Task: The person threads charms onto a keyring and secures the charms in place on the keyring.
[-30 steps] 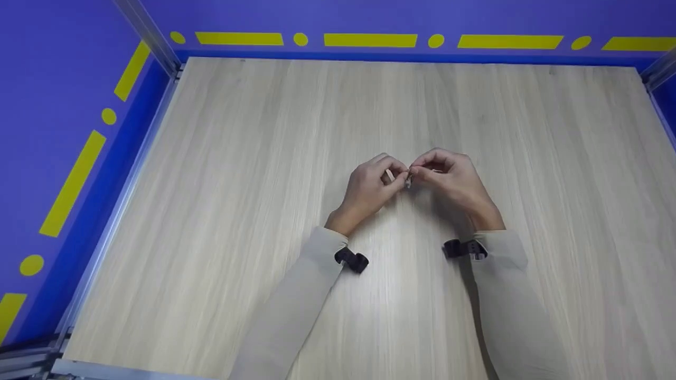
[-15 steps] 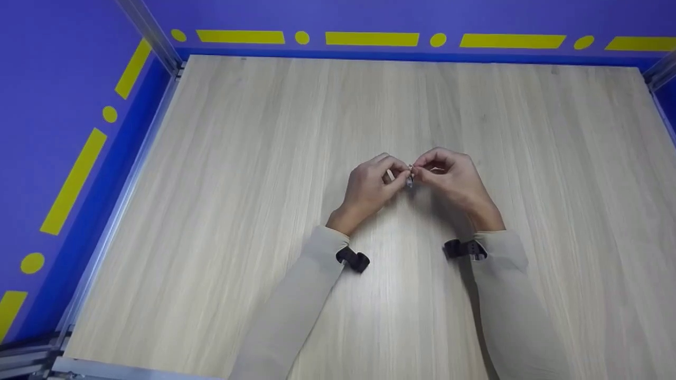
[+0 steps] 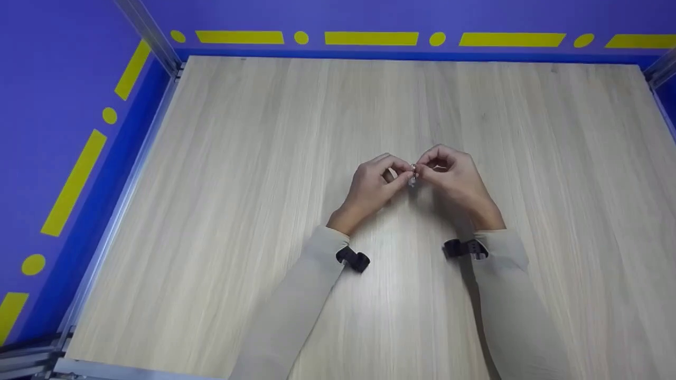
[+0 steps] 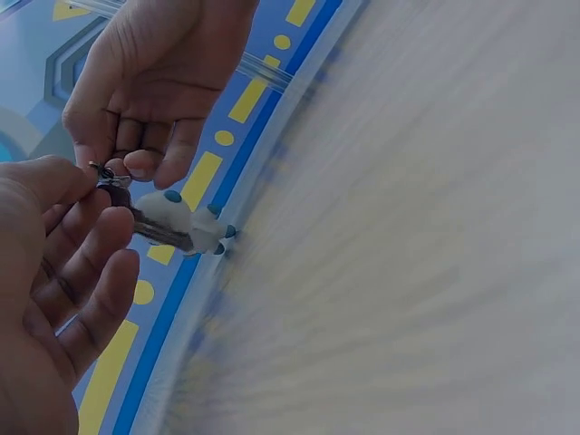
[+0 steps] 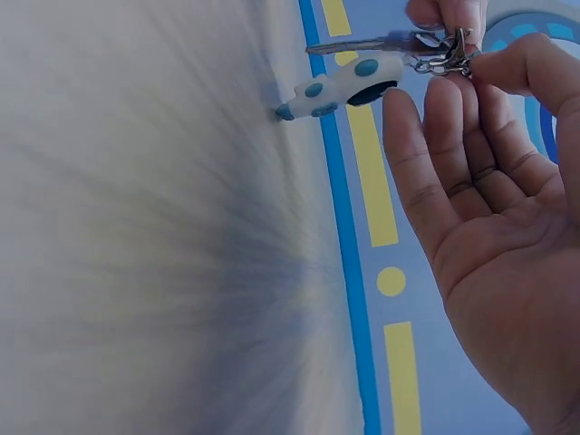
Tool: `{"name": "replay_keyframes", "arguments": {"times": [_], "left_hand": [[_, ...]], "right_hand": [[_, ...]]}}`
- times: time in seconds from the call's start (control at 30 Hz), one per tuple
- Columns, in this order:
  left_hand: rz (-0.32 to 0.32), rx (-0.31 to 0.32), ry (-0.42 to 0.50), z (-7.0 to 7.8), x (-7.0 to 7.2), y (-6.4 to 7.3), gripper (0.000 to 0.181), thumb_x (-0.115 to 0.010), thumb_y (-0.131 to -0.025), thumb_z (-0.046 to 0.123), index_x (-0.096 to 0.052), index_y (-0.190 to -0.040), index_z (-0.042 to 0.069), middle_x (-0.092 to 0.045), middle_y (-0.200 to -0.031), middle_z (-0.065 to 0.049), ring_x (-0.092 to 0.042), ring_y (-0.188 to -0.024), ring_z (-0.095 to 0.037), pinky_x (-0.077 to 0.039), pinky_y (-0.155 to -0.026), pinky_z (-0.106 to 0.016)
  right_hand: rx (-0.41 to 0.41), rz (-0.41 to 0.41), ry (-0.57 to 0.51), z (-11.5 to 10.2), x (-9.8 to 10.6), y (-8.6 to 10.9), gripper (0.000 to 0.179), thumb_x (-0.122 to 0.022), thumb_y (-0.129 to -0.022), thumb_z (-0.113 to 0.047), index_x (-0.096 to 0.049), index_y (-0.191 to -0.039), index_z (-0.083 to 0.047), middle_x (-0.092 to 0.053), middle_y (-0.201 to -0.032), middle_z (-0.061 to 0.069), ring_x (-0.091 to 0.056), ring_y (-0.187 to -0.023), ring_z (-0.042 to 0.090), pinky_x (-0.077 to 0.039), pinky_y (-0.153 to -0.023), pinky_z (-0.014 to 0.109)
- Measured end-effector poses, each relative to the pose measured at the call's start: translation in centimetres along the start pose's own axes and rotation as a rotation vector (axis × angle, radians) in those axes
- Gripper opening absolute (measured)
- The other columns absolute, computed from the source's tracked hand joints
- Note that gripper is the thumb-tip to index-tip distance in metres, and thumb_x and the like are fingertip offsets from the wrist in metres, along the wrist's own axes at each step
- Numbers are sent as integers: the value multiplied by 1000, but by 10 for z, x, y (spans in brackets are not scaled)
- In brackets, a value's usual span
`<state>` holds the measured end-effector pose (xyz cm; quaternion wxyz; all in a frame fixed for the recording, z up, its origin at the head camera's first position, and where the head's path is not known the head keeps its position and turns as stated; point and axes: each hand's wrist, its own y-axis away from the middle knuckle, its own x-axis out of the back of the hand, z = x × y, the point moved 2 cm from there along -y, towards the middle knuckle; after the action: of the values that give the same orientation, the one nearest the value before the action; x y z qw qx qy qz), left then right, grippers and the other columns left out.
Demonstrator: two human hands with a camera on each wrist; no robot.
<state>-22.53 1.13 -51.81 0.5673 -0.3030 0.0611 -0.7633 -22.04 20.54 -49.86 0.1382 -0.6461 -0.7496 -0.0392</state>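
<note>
Just above the table, my left hand [image 3: 368, 186] and right hand [image 3: 458, 179] meet at a small keychain [image 3: 412, 181]. A key with a dark head [image 4: 116, 194] is pinched between thumb and finger of my left hand [image 4: 63, 272]. Its metal blade [image 5: 355, 45] points away from the fingers. My right hand [image 5: 507, 208] pinches the metal ring and chain [image 5: 446, 60] at the key's head. From the chain hangs a white charm [image 5: 385, 71] with blue spots. Fingertips partly hide the ring, so whether it is spread apart cannot be seen.
The wood-grain table [image 3: 264, 158] spreads around both hands. Blue panels [image 3: 369, 16] with yellow marks stand along its back and left sides, joined by metal posts [image 3: 150, 39]. A black wrist strap [image 3: 353, 259] sits on each sleeve.
Both hands stay nearly in place with the keychain between them. The right fingertips have shifted slightly up and right, and more of the ring shows between the hands.
</note>
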Motion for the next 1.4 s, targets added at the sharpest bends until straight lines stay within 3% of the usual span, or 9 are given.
{"name": "replay_keyframes", "arguments": {"times": [0.33,0.53,0.73,0.87,1.03,1.17,1.27,1.4], "left_hand": [[5,29,4,1,-2,-1,7,-76,-99,7,-73,-99,1,-74,-92,-6,-62,-67,-10,-49,-63,-20],[9,103,107,0,-2,-1,8,-76,-98,6,-74,-101,-1,-74,-92,-6,-59,-63,-6,-47,-55,-21],[0,90,156,0,-2,-1,6,-78,-96,2,-74,-100,-1,-75,-93,-7,-60,-67,-3,-51,-62,-22],[-4,108,173,0,-2,0,5,-77,-96,3,-74,-98,0,-75,-90,-6,-60,-66,-3,-50,-61,-22],[-5,143,176,-1,-3,0,6,-77,-97,5,-74,-97,1,-74,-88,-2,-59,-65,-4,-48,-59,-21],[-4,167,181,-2,-2,0,6,-76,-98,7,-74,-98,1,-74,-86,0,-59,-62,-5,-46,-55,-21],[-7,177,193,-2,-2,0,7,-75,-98,7,-74,-99,1,-74,-86,0,-60,-62,-6,-46,-54,-22],[-19,186,217,-2,-1,1,8,-76,-97,6,-74,-101,-1,-74,-88,-1,-62,-65,-7,-49,-57,-22]], "right_hand": [[-26,-20,12,-2,1,0,5,-70,-94,5,-69,-97,8,-71,-99,18,-69,-92,19,-55,-89,27],[-28,-31,14,-3,1,0,3,-70,-94,5,-70,-97,6,-72,-97,16,-69,-90,18,-55,-87,26],[-28,-7,-21,-1,1,0,9,-70,-94,4,-67,-98,12,-71,-94,12,-68,-88,18,-54,-85,26],[-16,-9,-31,-2,-1,0,1,-70,-94,4,-70,-93,3,-71,-92,11,-68,-85,17,-55,-80,25],[-10,-33,-18,-3,-1,1,10,-71,-94,4,-71,-91,-6,-71,-91,12,-69,-82,16,-56,-77,24],[-20,-59,-2,-5,-1,1,1,-70,-94,4,-70,-95,3,-72,-92,12,-69,-82,16,-56,-75,23],[-28,-64,-7,-5,-2,1,7,-70,-94,4,-68,-98,10,-72,-92,12,-69,-82,16,-56,-75,23],[-27,-50,-7,-5,-2,1,6,-71,-94,3,-69,-97,9,-71,-92,12,-67,-81,16,-54,-74,23]]}}
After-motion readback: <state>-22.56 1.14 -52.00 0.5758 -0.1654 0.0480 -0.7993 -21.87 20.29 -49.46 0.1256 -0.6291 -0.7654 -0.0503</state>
